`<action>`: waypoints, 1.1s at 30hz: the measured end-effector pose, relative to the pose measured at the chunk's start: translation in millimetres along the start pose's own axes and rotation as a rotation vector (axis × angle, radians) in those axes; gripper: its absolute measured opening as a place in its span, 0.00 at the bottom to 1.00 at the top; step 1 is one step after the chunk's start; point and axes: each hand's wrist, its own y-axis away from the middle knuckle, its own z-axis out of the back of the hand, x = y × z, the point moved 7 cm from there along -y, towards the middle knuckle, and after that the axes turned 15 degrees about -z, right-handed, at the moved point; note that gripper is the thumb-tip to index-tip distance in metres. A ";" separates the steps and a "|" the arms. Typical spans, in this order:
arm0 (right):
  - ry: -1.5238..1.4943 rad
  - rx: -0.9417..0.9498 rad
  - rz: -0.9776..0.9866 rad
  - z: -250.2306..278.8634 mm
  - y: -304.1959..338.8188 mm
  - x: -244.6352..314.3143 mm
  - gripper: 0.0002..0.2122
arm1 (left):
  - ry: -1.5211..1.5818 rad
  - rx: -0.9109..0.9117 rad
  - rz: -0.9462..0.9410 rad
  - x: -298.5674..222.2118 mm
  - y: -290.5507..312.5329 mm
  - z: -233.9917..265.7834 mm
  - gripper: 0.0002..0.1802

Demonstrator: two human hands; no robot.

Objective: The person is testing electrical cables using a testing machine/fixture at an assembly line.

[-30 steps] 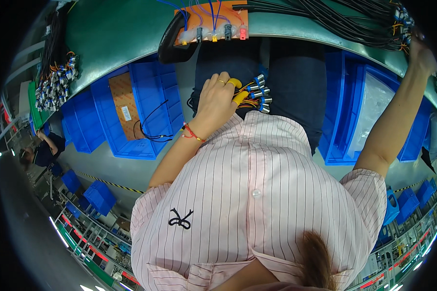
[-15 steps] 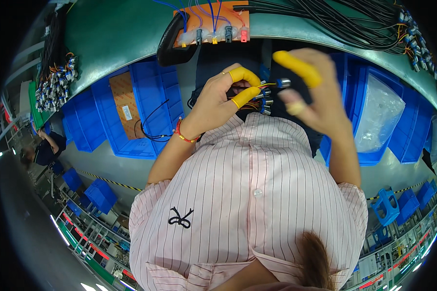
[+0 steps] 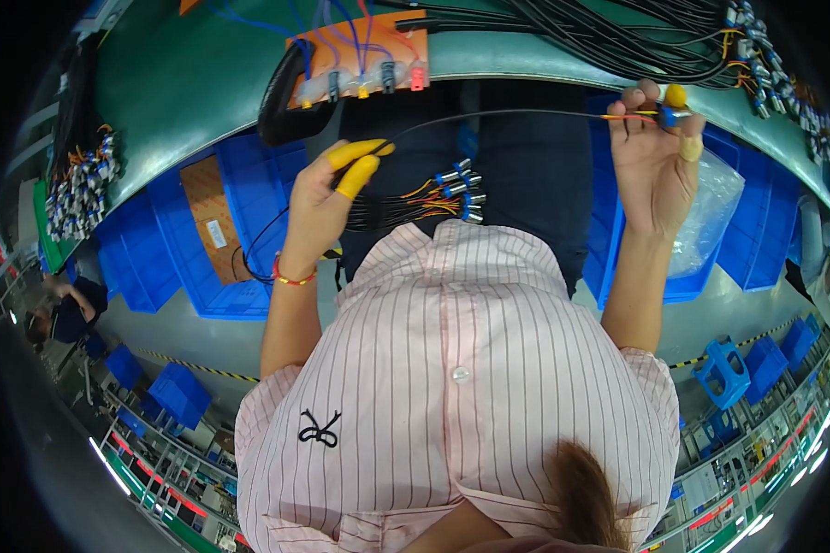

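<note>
A thin black cable (image 3: pixel 498 112) stretches between my two hands above my lap. My left hand (image 3: pixel 315 205), with yellow finger cots on its thumb and forefinger, pinches the cable near its middle. At the far right, my raised right hand (image 3: pixel 653 180) holds the cable's end, a small silver connector (image 3: pixel 670 116) with a blue ring. Yellow and red wires run from the cable into that connector. Across my lap lies a bundle of black cables with similar blue-ringed connectors (image 3: pixel 459 187), apart from both hands.
An orange board (image 3: pixel 375 48) with wired plugs sits at the green bench's (image 3: pixel 194 83) edge, beside a black curved object (image 3: pixel 284 101). More cables (image 3: pixel 609 41) lie at back right. Blue bins (image 3: pixel 249 184) stand under the bench on both sides. Another person (image 3: pixel 74 304) is far left.
My hands have moved apart, the left to the left and the right outward. One cable is now drawn out between them, away from the bundle on my lap.
</note>
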 end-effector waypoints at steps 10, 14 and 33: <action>0.000 0.514 -0.113 3.9 -9.3 13.6 0.10 | -0.477 -0.051 0.127 4.6 35.5 76.4 0.13; 0.276 0.378 0.086 9.0 -4.7 22.9 0.09 | -0.082 -0.200 0.175 -13.2 42.5 87.5 0.12; 0.506 0.365 0.352 -10.1 18.9 22.4 0.12 | 0.783 -0.346 -0.053 -44.8 1.9 20.0 0.23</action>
